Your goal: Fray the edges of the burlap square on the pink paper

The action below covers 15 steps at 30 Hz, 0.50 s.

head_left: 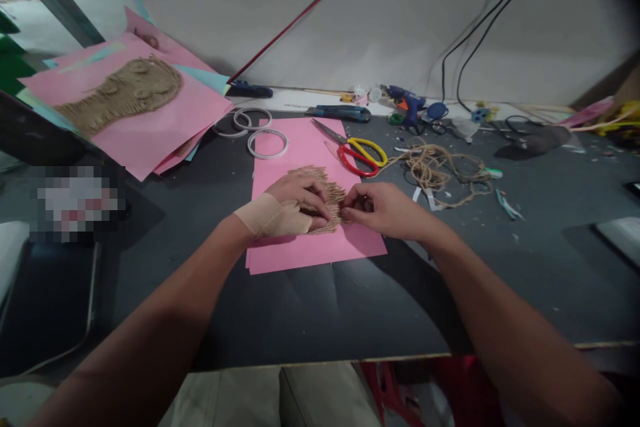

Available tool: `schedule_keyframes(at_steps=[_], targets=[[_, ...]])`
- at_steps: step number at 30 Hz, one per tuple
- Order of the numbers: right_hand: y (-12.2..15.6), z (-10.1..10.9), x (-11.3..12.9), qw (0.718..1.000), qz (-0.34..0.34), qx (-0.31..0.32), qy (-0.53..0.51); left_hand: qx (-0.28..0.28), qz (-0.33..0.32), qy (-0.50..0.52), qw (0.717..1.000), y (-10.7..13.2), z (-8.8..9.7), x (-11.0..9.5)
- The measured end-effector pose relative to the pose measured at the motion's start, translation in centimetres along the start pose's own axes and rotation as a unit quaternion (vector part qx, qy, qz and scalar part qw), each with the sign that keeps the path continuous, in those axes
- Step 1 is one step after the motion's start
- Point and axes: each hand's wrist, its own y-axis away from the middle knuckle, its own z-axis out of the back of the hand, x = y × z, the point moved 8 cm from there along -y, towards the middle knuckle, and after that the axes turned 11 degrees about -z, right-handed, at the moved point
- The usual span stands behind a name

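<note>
My left hand, taped across the palm and wrist with a beige bandage, lies over short brown twine pieces laid side by side on a pink sheet. Its fingers are spread and press the twine down. At the right edge of the twine, my right hand pinches with thumb and forefinger at the ends of the pieces. Part of the twine is hidden under the left hand. Scissors with one red and one yellow handle rest on the top of the sheet, their blades slightly apart.
Loose twine lies tangled to the right. Three tape rings sit left of the scissors. Behind are a utility knife and a blue glue gun. Pink sheets bearing a twine shape are stacked at the left.
</note>
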Motion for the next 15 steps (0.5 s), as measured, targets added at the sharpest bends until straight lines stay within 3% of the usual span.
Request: schedule_keyframes(at_steps=[6,10,15], targets=[[0.17,0.11,-0.09,0.999,0.013,0.025,-0.023,-0.014,-0.025,-0.001,1.0,-0.23,0.18,-0.16],[0.32,0.14,-0.04,0.997,0.037,0.063,-0.038,-0.006,-0.009,-0.004,1.0,0.01,0.11,0.05],[0.24,0.38,0.14,0.998,0.041,0.05,0.006,-0.007,-0.001,-0.001,1.0,0.07,0.22,-0.18]])
